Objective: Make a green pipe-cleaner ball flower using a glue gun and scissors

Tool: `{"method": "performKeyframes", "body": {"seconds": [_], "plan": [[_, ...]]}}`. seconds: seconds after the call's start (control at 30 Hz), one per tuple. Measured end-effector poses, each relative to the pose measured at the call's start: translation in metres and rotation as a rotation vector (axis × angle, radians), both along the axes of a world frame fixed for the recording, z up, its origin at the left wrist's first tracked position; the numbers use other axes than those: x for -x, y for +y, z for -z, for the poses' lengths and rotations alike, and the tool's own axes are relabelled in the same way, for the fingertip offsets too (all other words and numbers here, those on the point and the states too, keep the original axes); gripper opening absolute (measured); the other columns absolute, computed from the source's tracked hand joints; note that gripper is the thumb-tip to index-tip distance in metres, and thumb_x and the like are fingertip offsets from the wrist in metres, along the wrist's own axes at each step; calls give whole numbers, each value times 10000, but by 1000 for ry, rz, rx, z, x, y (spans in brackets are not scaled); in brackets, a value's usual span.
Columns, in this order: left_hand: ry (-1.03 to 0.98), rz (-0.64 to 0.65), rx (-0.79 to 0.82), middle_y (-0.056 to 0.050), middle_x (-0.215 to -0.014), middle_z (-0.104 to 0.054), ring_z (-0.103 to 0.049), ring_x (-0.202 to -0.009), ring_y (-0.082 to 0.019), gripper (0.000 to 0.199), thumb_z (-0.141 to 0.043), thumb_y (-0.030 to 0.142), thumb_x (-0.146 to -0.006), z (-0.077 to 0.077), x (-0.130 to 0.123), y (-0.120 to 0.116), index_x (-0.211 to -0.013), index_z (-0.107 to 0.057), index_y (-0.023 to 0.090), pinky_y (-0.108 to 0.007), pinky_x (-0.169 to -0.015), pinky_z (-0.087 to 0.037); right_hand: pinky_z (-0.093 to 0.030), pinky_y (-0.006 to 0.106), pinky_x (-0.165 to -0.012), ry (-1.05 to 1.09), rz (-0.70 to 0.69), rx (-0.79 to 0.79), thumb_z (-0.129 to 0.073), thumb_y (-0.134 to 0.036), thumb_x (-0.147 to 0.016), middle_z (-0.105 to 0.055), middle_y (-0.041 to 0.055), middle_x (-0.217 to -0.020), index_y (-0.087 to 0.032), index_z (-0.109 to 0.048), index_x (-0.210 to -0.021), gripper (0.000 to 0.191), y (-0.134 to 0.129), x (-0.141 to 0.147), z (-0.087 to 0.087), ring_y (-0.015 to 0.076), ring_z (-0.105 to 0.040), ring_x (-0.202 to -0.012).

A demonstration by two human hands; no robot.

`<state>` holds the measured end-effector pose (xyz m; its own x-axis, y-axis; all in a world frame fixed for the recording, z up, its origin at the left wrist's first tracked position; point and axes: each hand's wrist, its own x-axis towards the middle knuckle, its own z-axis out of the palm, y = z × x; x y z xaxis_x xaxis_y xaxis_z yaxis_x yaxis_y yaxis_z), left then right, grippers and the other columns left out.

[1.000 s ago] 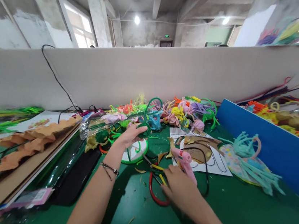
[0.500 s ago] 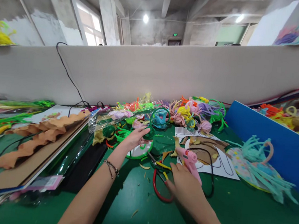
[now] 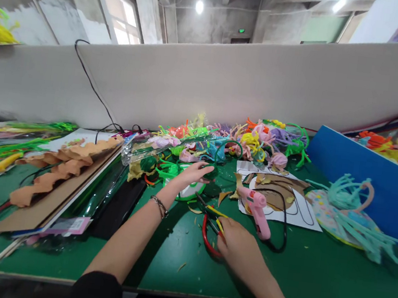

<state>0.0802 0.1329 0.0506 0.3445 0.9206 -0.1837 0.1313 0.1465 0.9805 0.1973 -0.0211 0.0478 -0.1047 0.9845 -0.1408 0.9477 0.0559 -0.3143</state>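
Observation:
My left hand (image 3: 196, 174) reaches over a white disc with a green rim (image 3: 189, 190), its fingers pinched on a dark green fuzzy piece (image 3: 211, 172) with a thin loop (image 3: 228, 148) rising from it. Nearer the table's front, my right hand (image 3: 238, 243) has its fingers closed around the yellow handles of a cutting tool (image 3: 217, 212), whose dark tips point toward the disc. Scissors with red handles (image 3: 204, 234) lie against that tool, partly under it. To the right rests a pink glue gun (image 3: 259, 207) with a black cord.
Behind is a pile of colourful fuzzy pieces (image 3: 258, 141). White sheets with brown scraps (image 3: 307, 213), a teal-tufted disc (image 3: 350, 216) and a blue board (image 3: 370, 175) are at right. Cardboard (image 3: 43, 207), wavy orange strips (image 3: 60, 180) and a black flat item (image 3: 118, 211) lie left.
The view has tipped down. My left hand has shifted right with the green piece. My right hand has moved away from the glue gun, and its fingers have closed on the yellow handles.

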Motion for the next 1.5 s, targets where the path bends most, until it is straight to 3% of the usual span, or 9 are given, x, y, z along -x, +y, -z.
{"method": "performKeyframes", "body": {"seconds": [0.23, 0.37, 0.47, 0.63, 0.77, 1.0, 1.2, 1.4, 1.5], "plan": [[128, 79, -168, -56, -1067, -616, -523, -1065, -204, 344, -684, 181, -645, -9, 10, 16, -981, -615, 154, -304, -912, -412, -349, 234, -552, 754, 34, 254, -492, -298, -747, -524, -1, -683, -146, -547, -987, 289, -4, -23, 11, 124, -457, -595], [158, 113, -182, -118, -1087, -622, -562, -1031, -192, 334, -621, 161, -695, -18, 12, 26, -1026, -590, 130, -321, -892, -417, -277, 193, -503, 1243, 107, 389, -594, -354, -684, -364, -55, -628, -166, -506, -841, 261, -4, -22, 10, 67, -308, -542], [163, 97, -223, -126, -1085, -613, -584, -967, -169, 305, -536, 215, -766, -23, 19, 27, -1059, -551, 132, -301, -821, -437, -261, 187, -488, 1417, 115, 427, -660, -351, -617, -379, -53, -657, -178, -468, -780, 306, -5, -18, 7, 57, -298, -539], [169, 106, -345, -38, -793, -619, -571, -710, -106, 199, -410, 284, -820, -26, 32, 5, -882, -542, 148, -227, -640, -419, -288, 200, -498, 1444, 54, 414, -658, -394, -641, -417, -39, -680, -178, -463, -807, 335, -7, -17, 11, 66, -341, -549], [237, 183, -490, 55, -496, -422, -376, -478, -72, 226, -499, 335, -749, -20, 34, -24, -609, -476, 159, -211, -514, -293, -295, 198, -526, 1409, 108, 360, -648, -331, -678, -409, -39, -704, -175, -467, -887, 317, -5, -15, 18, 71, -343, -588], [648, 278, -839, 19, -584, -486, -433, -549, -114, 346, -365, 449, -827, -13, 30, -45, -682, -515, 173, -230, -539, -276, -290, 190, -517, 1422, 112, 356, -641, -333, -703, -403, -46, -702, -173, -468, -885, 298, -3, -9, 22, 62, -337, -582], [439, 85, -809, -35, -869, -573, -502, -601, -109, 367, -397, 446, -821, -15, 25, -48, -1027, -497, 160, -224, -564, -376, -290, 182, -480, 1430, 112, 332, -650, -323, -694, -405, -58, -659, -183, -481, -873, 283, -5, -8, 19, 51, -333, -529], [508, 528, -755, -19, -704, -612, -544, -671, -121, 335, -312, 315, -876, -6, 31, -54, -803, -594, 150, -213, -642, -402, -327, 187, -462, 1541, 175, 288, -688, -369, -635, -441, -47, -652, -184, -508, -819, 317, -10, -14, 9, 54, -380, -503], [679, 490, -792, -11, -763, -652, -574, -719, -109, 300, -368, 325, -869, 3, 36, -59, -801, -614, 167, -188, -674, -407, -377, 202, -514, 1488, 216, 266, -674, -349, -655, -471, -25, -688, -192, -541, -860, 291, -13, -17, 12, 91, -447, -588]]}}
